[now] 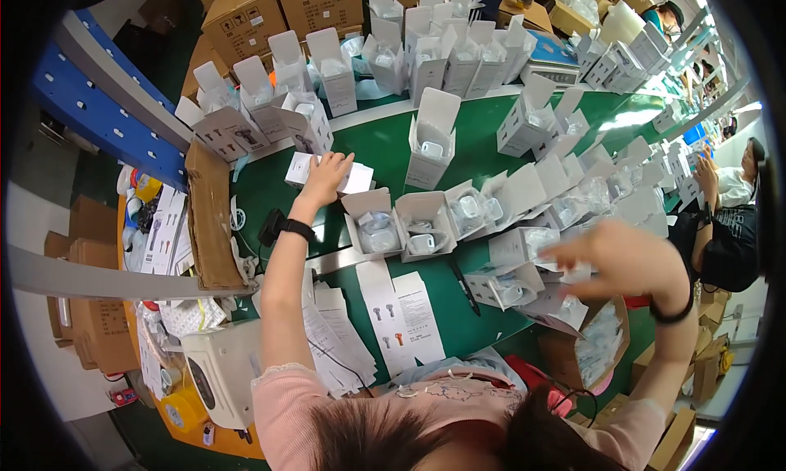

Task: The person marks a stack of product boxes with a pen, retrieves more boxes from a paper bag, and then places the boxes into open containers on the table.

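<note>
My left hand (326, 179) lies over a white carton (300, 169) on the green bench, its fingers curled across the top and a flap showing at its right. My right hand (618, 256), blurred by motion, hovers over the open white boxes at the right; whether it holds anything cannot be made out. Below it stands an open box (501, 289) with a bagged white device inside. Between my hands, a row of open boxes (375, 225) holds similar bagged devices. Another open box (430, 139) stands upright farther back. Flat printed cartons (401, 320) lie close to my body.
Along the bench's far edge stand several more open boxes (332, 74), with large brown cartons (246, 21) behind. A black pen (465, 287) lies near the middle. Brown cardboard (214, 217) stands at the left. A carton of plastic bags (602, 344) sits at lower right. Another person (729, 201) is at far right.
</note>
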### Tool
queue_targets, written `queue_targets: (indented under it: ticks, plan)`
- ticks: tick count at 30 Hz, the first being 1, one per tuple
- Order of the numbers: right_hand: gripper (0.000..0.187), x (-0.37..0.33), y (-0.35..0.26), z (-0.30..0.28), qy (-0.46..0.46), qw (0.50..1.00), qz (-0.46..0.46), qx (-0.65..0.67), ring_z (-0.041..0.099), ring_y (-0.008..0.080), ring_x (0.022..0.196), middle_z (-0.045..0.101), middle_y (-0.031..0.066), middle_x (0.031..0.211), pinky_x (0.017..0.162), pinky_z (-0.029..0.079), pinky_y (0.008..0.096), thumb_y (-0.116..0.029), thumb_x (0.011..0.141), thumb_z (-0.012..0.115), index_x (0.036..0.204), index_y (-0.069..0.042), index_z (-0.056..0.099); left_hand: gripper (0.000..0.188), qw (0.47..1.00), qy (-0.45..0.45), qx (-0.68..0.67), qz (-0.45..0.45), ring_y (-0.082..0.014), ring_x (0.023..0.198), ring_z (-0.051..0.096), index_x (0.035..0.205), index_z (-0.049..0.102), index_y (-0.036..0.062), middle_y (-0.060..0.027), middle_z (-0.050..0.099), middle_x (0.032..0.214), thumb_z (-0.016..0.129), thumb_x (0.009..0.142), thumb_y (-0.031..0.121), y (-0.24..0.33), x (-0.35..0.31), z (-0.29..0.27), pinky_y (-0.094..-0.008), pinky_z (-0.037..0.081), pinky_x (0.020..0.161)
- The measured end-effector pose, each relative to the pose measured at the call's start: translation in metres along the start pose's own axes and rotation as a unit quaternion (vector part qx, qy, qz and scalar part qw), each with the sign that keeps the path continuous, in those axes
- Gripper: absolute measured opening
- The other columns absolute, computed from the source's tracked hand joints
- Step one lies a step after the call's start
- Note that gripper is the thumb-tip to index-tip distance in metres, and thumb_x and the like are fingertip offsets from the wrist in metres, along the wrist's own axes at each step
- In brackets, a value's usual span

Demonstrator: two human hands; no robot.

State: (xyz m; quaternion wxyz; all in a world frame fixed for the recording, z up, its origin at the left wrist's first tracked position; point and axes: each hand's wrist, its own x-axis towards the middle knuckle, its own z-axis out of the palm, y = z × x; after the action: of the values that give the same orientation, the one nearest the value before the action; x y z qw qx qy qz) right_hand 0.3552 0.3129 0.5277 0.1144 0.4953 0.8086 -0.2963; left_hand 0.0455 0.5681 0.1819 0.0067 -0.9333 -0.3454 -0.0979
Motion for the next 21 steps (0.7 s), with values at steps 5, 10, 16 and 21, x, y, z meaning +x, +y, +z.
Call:
queue_targets:
  ticks: [5, 10, 16, 21]
  plan:
    - [0.034, 0.117, 0.019, -0.037, 0.089, 0.991, -0.023, 0.095, 0.060, 0.0200, 0.066, 0.061, 0.0086, 0.073, 0.063, 0.047, 0.0295, -0.023, 0.074, 0.061, 0.099, -0.001, 0.055, 0.082, 0.965, 0.151, -0.182, -0.112, -0.0284, 0.110, 0.039, 0.122, 0.034, 0.0070, -0.0105, 0.044, 0.109, 0.075, 0.051, 0.009, -0.012, -0.023, -0.059, -0.0401, 0.035, 0.088]
    - [0.030, 0.276, 0.009, -0.052, 0.242, 0.966, -0.089, -0.025, 0.059, 0.0284, 0.081, 0.061, 0.0167, 0.085, 0.072, 0.047, 0.0337, -0.018, 0.072, 0.054, 0.095, 0.001, 0.057, 0.091, 0.835, 0.277, -0.403, -0.252, -0.0288, 0.103, 0.043, 0.122, 0.034, 0.0050, -0.0122, 0.041, 0.110, 0.079, 0.044, 0.012, -0.044, -0.085, -0.018, -0.0376, 0.037, 0.088]
    - [0.044, 0.476, -0.006, -0.050, 0.204, 0.977, 0.039, -0.052, 0.058, 0.0348, 0.081, 0.060, 0.0217, 0.087, 0.070, 0.048, 0.0409, -0.032, 0.068, 0.058, 0.094, 0.004, 0.057, 0.093, 0.749, 0.330, -0.472, -0.328, -0.0255, 0.108, 0.043, 0.124, 0.031, 0.0041, -0.0124, 0.039, 0.117, 0.080, 0.045, 0.013, -0.055, -0.094, 0.010, -0.0377, 0.040, 0.087]
    - [0.042, 0.560, 0.018, -0.019, 0.154, 0.970, 0.093, 0.163, 0.061, 0.0348, 0.075, 0.061, 0.0178, 0.077, 0.052, 0.051, 0.0459, -0.031, 0.069, 0.061, 0.089, 0.006, 0.057, 0.093, 0.733, 0.292, -0.516, -0.333, -0.0254, 0.113, 0.040, 0.126, 0.030, 0.0061, -0.0132, 0.036, 0.125, 0.079, 0.047, 0.011, -0.078, -0.095, -0.002, -0.0386, 0.039, 0.089]
